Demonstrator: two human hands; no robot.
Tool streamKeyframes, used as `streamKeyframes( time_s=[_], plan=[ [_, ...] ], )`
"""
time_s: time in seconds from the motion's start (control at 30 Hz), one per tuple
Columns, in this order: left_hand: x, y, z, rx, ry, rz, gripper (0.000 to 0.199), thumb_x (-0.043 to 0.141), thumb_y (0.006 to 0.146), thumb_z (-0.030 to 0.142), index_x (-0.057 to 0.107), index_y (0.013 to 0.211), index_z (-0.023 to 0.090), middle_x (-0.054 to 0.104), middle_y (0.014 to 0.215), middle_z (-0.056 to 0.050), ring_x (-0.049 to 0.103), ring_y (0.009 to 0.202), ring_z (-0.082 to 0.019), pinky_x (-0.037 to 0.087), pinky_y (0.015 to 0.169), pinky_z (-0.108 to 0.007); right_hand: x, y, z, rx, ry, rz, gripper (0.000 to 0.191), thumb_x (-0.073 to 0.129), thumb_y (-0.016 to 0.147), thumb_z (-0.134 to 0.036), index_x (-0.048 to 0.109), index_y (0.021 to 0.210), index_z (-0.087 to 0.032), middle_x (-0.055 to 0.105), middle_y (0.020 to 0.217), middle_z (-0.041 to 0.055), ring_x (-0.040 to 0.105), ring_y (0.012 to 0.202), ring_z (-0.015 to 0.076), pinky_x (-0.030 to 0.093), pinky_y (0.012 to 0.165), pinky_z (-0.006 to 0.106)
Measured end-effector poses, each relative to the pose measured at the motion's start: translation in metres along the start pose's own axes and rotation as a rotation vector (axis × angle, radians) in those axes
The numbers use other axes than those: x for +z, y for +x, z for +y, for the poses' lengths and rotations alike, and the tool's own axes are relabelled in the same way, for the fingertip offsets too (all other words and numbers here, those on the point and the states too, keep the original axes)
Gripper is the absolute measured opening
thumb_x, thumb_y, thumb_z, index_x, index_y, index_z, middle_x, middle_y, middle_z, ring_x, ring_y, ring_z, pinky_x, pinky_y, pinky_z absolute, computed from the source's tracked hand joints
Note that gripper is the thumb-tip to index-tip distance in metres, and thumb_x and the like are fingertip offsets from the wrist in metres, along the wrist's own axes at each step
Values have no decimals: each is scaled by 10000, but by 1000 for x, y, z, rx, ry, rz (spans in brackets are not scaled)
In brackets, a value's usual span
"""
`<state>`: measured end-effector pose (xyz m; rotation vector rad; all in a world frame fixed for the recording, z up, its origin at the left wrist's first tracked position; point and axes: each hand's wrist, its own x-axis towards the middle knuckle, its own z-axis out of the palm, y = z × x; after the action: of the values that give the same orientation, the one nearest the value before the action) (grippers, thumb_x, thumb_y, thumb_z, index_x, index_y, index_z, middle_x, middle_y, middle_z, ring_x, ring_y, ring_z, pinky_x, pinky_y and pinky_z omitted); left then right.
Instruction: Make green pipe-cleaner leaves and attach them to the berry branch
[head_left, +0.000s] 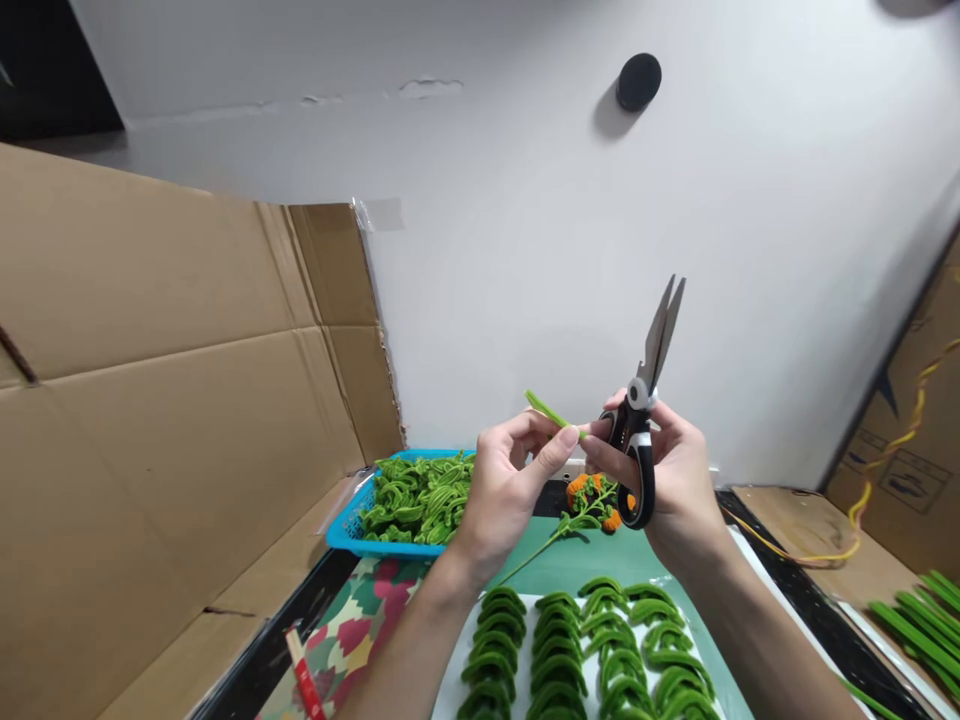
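Note:
My left hand point(517, 470) pinches a short green fuzzy stem point(546, 408) between thumb and fingers. Black-handled scissors point(642, 420) hang on the fingers of my right hand point(667, 465), blades pointing up and slightly parted. The fingertips of my right hand meet the stem's lower end beside my left thumb. Below both hands, curved green pieces point(555, 660) lie in rows on a white board point(450, 685). Behind them, a green stem with orange blossoms point(581, 515) rests on a green mat point(600, 560).
A blue basket point(352, 545) full of green curled pieces stands at left, near a cardboard sheet point(172, 400). A red and white packet point(304, 680) lies on patterned material. At right are a yellow twisted cord point(859, 505), green stems point(919, 630) and a cardboard box point(907, 440).

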<state>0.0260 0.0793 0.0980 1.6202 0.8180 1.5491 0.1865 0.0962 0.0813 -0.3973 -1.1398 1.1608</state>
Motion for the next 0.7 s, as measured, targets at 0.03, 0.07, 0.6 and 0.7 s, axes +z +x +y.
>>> streamKeyframes(
  time_s=[0.03, 0.07, 0.6, 0.7],
  plan=[
    [-1, 1, 1, -11, 27, -3, 264, 790, 937, 403, 714, 837, 171, 637, 812, -5, 537, 775, -131, 432, 740, -264, 0, 1, 0, -6, -18, 13, 480, 992, 619, -134, 725, 1001, -251, 791, 817, -15, 678, 638, 115, 569, 611, 211],
    [-2, 2, 1, -20, 56, -9, 287, 786, 935, 422, 709, 826, 167, 625, 799, -3, 524, 758, -128, 424, 723, -264, 0, 1, 1, -12, -36, 24, 478, 994, 612, -138, 729, 995, -246, 789, 804, -12, 671, 625, 114, 560, 596, 208],
    [-12, 13, -6, -241, 125, -205, 310, 740, 934, 468, 738, 855, 168, 640, 802, -14, 541, 773, -150, 418, 735, -274, -25, 20, -7, 0, -296, -220, 463, 942, 637, -166, 754, 1060, -172, 787, 846, 39, 699, 730, 169, 559, 665, 291],
    [-11, 16, -8, -229, 137, -196, 289, 782, 905, 465, 763, 847, 182, 621, 787, -7, 531, 781, -151, 419, 743, -273, -30, 24, -16, 74, -279, -243, 514, 961, 611, -214, 746, 1076, -168, 772, 818, 27, 704, 720, 173, 568, 662, 302]
  ],
)
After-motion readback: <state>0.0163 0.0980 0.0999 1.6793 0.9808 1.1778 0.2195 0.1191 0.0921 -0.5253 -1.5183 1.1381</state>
